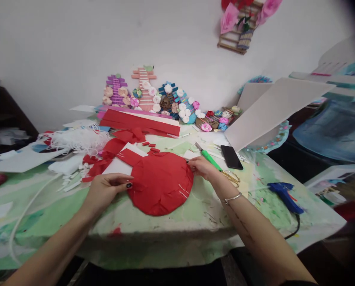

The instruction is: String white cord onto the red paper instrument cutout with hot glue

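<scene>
A round red paper-covered piece (pixel 161 180) lies near the front of the table, its surface creased, with short pale strings showing at its lower right. My left hand (pixel 110 190) grips its left edge between thumb and fingers; the thumb has a dark nail. At the upper right edge, my right hand (pixel 202 167) pinches the same piece, its fingertips partly hidden. Under and behind the round piece lies a flat red strip (pixel 129 157) on white sheet. Small red rolls (pixel 154 150) sit just beyond it.
Right of my hand lie a green-handled tool (pixel 210 159), gold-handled scissors (pixel 232 178), a black phone (pixel 231 156) and a blue glue gun (pixel 286 196) with its cord. Red paper (pixel 140 124), white string (pixel 76 139) and scraps crowd the left. Decorated pieces (pixel 147 93) lean against the wall.
</scene>
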`<state>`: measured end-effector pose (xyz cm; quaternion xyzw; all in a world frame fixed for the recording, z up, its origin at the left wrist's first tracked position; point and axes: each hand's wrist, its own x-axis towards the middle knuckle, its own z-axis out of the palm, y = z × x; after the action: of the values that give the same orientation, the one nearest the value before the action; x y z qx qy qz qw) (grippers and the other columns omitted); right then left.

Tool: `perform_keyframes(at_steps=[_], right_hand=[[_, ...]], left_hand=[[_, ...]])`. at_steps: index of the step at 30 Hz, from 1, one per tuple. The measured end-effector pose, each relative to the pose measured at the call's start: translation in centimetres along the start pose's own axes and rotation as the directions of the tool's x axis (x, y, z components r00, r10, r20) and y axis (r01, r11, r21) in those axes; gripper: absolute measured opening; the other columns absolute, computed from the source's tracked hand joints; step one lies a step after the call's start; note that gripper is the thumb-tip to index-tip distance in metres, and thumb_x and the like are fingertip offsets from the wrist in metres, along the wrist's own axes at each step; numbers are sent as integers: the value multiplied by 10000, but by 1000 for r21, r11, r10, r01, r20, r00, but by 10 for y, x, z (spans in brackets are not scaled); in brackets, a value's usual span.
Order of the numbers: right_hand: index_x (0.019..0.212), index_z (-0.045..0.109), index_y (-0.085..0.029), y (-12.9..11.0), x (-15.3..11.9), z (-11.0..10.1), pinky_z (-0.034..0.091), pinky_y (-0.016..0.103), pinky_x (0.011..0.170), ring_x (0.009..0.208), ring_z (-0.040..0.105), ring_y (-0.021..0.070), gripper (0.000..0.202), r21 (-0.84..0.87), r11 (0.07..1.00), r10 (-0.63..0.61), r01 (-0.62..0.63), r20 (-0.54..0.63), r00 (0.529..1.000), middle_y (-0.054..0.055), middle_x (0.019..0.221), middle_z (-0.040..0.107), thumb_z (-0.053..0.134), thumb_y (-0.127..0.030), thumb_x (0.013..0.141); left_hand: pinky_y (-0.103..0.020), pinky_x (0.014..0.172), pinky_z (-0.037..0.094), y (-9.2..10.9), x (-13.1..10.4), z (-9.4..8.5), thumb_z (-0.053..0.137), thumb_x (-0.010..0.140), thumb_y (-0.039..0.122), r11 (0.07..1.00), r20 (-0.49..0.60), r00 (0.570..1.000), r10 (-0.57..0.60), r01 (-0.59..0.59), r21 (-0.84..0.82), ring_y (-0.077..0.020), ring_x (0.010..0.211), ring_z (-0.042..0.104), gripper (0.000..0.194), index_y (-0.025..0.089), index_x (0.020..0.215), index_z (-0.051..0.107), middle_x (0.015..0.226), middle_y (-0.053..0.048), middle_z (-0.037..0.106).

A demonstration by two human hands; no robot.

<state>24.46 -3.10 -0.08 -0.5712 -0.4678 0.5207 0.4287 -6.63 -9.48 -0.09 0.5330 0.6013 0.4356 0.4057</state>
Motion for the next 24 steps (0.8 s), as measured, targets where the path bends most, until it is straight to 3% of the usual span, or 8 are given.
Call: perform_keyframes(at_steps=[3,6,10,14,17,21,24], right_hand=[[642,622,-165,-5,-3,8,401,208,428,451,509,101,74,38,998,51,-53,47,998,-9,520,581,692,-191,644],[671,632,-159,-16,-11,10,454,216,493,523,572,116,82,129,992,5,-14,68,998,19,608,641,695,-193,631],[674,617,-156,-44,-24,-14,507,234,591,576,608,126,65,256,959,-122,122,-14,992,17,627,661,675,-174,652],[707,621,-205,-71,-34,-58,526,228,671,629,618,116,26,328,902,-234,281,-176,956,-20,683,683,631,-185,722],[717,612,-250,-81,-34,-79,532,237,762,769,642,139,61,351,867,-271,355,-266,925,-25,771,707,592,-205,753],[753,618,-269,-82,-27,-78,508,267,888,957,636,173,74,375,845,-285,381,-287,914,-19,855,720,565,-217,747],[771,624,-262,-75,-20,-67,512,276,888,936,648,178,73,394,836,-291,383,-275,916,-21,843,722,576,-231,726]], left_hand=[[-287,629,530,0,1,0,744,529,311,996,-12,1000,-1,0,-87,-239,735,685,404,149,899,717,752,-80,731],[-260,657,530,5,3,-3,716,581,327,978,-119,991,57,-79,-191,-207,749,686,473,162,1022,673,737,-54,727],[-208,550,494,16,11,-17,749,553,299,971,-242,964,108,-155,-184,-189,729,672,505,173,1034,661,759,-42,721],[-170,361,319,19,20,-28,770,534,325,988,-183,973,139,-149,-40,-139,551,589,491,173,992,679,760,-43,698],[-186,431,374,18,30,-25,734,600,384,970,-115,964,240,-232,77,-130,566,570,422,170,961,689,711,-36,669],[-243,594,473,21,52,-9,667,682,445,931,10,944,330,-328,159,-168,714,611,441,159,1017,659,840,-66,677],[-280,646,497,25,79,6,658,691,448,921,8,939,344,-339,194,-203,814,624,451,141,1020,627,987,-106,661]])
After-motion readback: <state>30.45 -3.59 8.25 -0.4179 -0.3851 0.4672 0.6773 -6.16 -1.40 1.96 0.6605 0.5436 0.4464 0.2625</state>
